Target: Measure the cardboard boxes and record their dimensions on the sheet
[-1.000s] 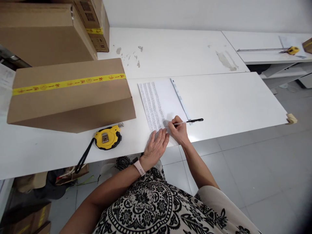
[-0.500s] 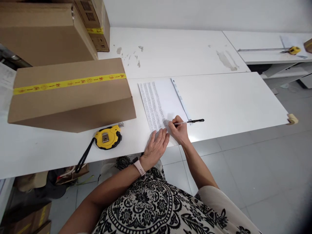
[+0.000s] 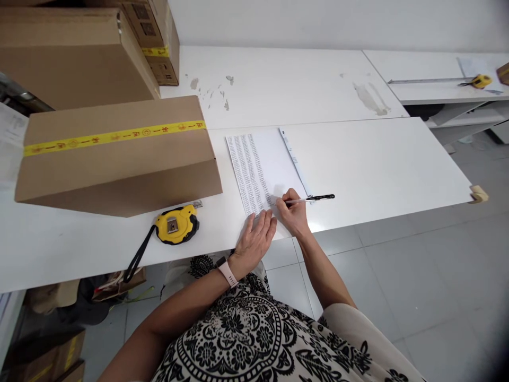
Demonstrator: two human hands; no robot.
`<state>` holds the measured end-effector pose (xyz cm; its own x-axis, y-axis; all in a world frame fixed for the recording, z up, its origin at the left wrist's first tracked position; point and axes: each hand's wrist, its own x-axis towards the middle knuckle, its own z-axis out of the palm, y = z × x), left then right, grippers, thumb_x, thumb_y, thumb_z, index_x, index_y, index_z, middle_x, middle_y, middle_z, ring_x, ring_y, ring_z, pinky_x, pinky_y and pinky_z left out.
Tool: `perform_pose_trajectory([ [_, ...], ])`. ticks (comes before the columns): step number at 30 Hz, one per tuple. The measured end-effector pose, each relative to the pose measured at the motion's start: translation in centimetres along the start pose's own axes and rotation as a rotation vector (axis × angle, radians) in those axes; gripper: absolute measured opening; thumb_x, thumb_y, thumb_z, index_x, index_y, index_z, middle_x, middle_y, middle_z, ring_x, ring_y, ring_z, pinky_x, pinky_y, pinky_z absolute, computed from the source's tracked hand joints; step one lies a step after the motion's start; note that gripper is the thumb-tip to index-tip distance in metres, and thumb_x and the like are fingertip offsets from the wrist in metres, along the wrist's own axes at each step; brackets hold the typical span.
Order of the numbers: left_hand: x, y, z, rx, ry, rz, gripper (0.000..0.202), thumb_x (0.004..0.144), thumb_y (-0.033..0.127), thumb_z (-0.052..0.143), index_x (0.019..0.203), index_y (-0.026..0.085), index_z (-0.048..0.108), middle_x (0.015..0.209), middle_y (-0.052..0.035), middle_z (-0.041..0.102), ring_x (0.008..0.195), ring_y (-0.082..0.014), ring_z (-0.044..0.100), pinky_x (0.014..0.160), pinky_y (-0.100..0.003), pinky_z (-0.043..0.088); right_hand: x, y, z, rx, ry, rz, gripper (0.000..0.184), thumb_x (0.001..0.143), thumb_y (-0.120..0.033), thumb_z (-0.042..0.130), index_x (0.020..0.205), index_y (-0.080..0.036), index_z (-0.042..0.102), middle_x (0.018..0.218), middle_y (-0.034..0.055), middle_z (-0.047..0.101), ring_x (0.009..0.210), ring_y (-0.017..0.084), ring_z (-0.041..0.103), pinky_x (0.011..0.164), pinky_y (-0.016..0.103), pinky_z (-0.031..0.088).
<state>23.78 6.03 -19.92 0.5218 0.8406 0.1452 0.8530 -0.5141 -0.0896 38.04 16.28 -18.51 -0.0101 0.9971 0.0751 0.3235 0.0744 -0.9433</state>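
White paper [image 3: 274,159] partly beneath flat left hand [image 3: 255,241] and right hand's [image 3: 294,213] pinch on pen [image 3: 321,197]

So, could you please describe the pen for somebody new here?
On the white table, right of the nearest cardboard box, lies a paper sheet. The right hand holds the pen over it: the only thing held, slim with a black outer end.

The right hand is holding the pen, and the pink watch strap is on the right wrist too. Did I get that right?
Not quite. The head view shows the pink watch strap on the left wrist, not the right. The right hand is indeed holding the pen.
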Motion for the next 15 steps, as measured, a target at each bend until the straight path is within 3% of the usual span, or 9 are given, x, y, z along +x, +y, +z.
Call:
perform_pose_trajectory([
  [10, -0.04, 0.02, -0.19, -0.009, -0.025, -0.012, 0.057, 0.101, 0.016, 0.04, 0.157, 0.006, 0.042, 0.164, -0.02, 0.041, 0.153, -0.031, 0.039, 0.125, -0.051, 0.034, -0.01, 0.09, -0.03, 0.002, -0.003, -0.004, 0.029, 0.079, -0.025, 0.064, 0.065, -0.025, 0.038, 0.058, -0.0069, 0.037, 0.056, 0.011, 0.034, 0.054, 0.027, 0.03],
  [15, -0.09, -0.06, -0.01, -0.121, -0.025, -0.032, 0.058, 0.101, 0.014, 0.039, 0.158, 0.008, 0.04, 0.166, -0.0191, 0.039, 0.155, -0.0302, 0.036, 0.127, -0.051, 0.031, 0.12, 0.57, 0.0, -0.032, 0.056, -0.024, 0.029, 0.084, -0.029, 0.062, 0.068, -0.025, 0.039, 0.061, -0.0067, 0.039, 0.057, 0.012, 0.037, 0.056, 0.027, 0.033],
])
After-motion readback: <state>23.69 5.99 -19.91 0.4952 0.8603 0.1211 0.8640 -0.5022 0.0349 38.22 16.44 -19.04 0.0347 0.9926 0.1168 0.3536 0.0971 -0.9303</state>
